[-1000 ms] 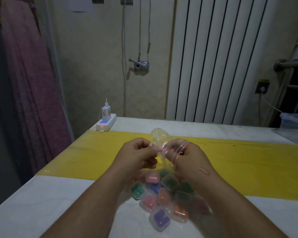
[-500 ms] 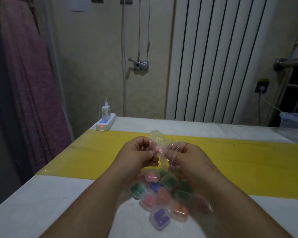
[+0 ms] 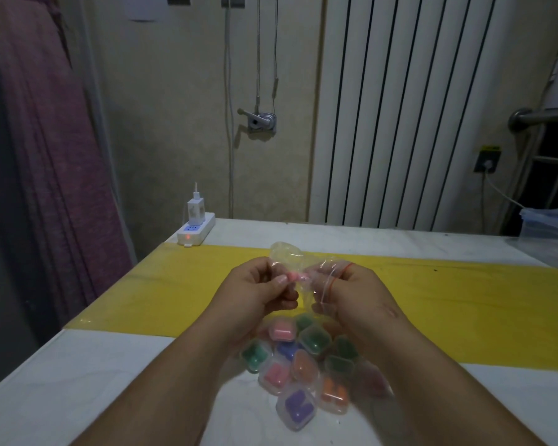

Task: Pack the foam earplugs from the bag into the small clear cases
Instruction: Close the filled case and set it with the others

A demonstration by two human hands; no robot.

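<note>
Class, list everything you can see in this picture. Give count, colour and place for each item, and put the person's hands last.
clear bag: one, transparent, neck held, body lying on the table.
small cases: about a dozen, clear with pink, green, blue, orange or purple contents, inside the bag.
yellow sheet: one, across the table.
table: one, white, foreground.
power strip: one, white, table's far left corner, charger plugged in.
radiator: one, white, back wall.
cloth: one, purplish, hanging at left.
left hand: one, grips the bag's neck.
right hand: one, grips the bag's neck.
</note>
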